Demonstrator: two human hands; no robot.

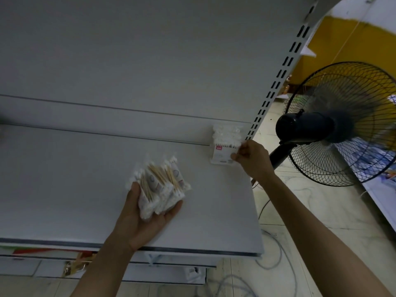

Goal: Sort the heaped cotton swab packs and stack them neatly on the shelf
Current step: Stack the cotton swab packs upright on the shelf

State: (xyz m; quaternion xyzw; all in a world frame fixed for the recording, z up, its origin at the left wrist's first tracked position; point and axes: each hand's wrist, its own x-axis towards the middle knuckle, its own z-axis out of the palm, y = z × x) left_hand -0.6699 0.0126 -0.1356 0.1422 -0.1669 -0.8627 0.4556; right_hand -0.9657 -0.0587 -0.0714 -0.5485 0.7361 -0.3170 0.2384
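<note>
Shop aisle, dim light. Grey metal shelf point(85, 179) with a plain back panel point(128, 61).

Left hand point(145, 213) is palm up over the middle of the shelf, toward the front edge. Fingers are cupped under a bunch of packs point(159, 187), thumb against its left side. The bunch fans out: wooden sticks show through clear film, cotton tips at both ends.

Right hand point(250, 156) is at the back right corner, thumb and fingers pinching the right edge of a pack point(225, 146) that sits against the back panel. Can't tell if that's one pack or several.

Slotted upright point(278, 78) is just right of it. Fan point(342, 125) and floor cables point(276, 254) are beyond the shelf's right edge.

Handling, my read:
- Packs are very light thin film bags, likely slick against each other, so a loose bunch will slide and splay.
- Sticks give stiffness lengthwise only; the cotton ends are soft and squash.
- Not fragile, but a hard squeeze could snap sticks.
- Best hold is across the stick section mid-length, thumb on one face, fingers on the other.
- An edge pinch is fine for nudging a single pack square.
- Align ends before stacking and use the back panel and upright as stops.
</note>
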